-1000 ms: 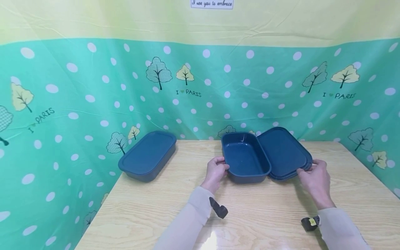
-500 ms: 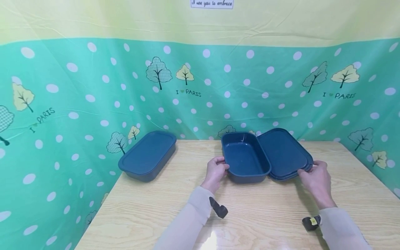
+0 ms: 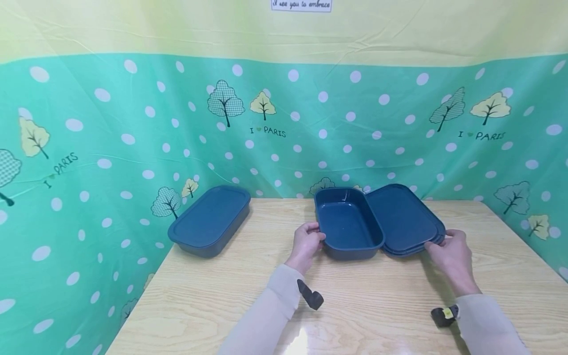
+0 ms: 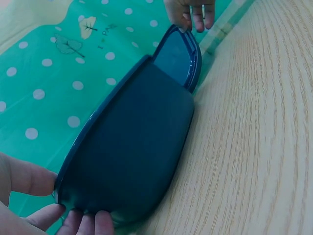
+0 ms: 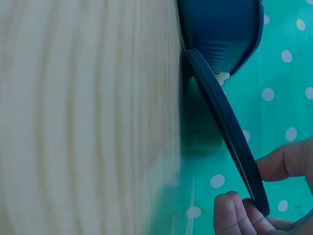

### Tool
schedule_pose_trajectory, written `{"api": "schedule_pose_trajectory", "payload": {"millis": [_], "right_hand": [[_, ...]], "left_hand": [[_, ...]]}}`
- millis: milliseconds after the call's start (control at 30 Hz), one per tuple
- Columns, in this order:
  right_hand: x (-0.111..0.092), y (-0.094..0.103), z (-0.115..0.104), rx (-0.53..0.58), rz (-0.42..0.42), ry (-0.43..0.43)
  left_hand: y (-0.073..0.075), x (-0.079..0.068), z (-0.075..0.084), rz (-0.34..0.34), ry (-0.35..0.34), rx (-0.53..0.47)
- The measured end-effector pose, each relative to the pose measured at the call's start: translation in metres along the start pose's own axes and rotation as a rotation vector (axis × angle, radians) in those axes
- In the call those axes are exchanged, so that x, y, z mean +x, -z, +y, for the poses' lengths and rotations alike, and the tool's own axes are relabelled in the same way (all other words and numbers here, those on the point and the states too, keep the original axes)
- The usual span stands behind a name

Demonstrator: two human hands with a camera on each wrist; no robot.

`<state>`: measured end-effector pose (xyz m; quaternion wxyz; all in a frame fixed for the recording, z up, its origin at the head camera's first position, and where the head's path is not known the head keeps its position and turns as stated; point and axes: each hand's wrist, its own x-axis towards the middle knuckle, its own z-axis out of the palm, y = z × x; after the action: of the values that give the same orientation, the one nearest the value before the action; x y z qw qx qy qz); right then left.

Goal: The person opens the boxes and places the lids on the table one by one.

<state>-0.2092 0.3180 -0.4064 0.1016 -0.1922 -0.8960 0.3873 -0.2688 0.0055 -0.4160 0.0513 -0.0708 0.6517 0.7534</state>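
A dark blue rectangular food container [image 3: 348, 224] stands uncovered on the table, its inside bare. My left hand [image 3: 306, 246] grips its near left rim, thumb at the rim and fingers against the outer wall in the left wrist view. To the container's right is its matching lid [image 3: 404, 219]. My right hand [image 3: 451, 256] pinches the lid's near right corner between thumb and fingers. In the right wrist view the lid [image 5: 230, 127] slants, its left edge down by the container's base and the held edge raised off the table.
A second blue container with its lid on [image 3: 210, 219] sits at the table's back left. Green dotted cloth [image 3: 266, 162] hangs behind and to both sides of the wooden table [image 3: 377, 305]. Each wrist wears a small black camera.
The lid's far edge has sunk slightly, and the right hand has shifted a little to the right with it. The left hand and the uncovered container have stayed put.
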Motion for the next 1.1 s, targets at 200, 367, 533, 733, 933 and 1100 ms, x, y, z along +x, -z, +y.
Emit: {"api": "schedule_pose_trajectory", "payload": {"millis": [200, 367, 533, 733, 933, 1100], "right_hand": [[0.002, 0.002, 0.003, -0.002, -0.042, -0.007], [0.004, 0.003, 0.006, 0.003, -0.084, -0.028], [0.005, 0.005, 0.008, 0.007, -0.125, -0.050], [0.007, 0.005, 0.011, 0.025, -0.148, -0.060], [0.010, 0.004, 0.012, 0.029, -0.154, -0.057], [0.010, 0.005, 0.013, 0.021, -0.172, -0.063]], "left_hand": [[0.000, 0.000, -0.001, 0.003, -0.002, 0.003], [0.000, 0.001, -0.001, 0.010, -0.001, 0.004], [-0.001, -0.001, -0.001, 0.015, -0.003, 0.007], [-0.001, -0.001, -0.001, 0.010, 0.003, 0.002], [-0.001, -0.001, 0.000, 0.007, 0.002, -0.004], [-0.001, -0.002, 0.000, 0.008, 0.003, -0.007]]}}
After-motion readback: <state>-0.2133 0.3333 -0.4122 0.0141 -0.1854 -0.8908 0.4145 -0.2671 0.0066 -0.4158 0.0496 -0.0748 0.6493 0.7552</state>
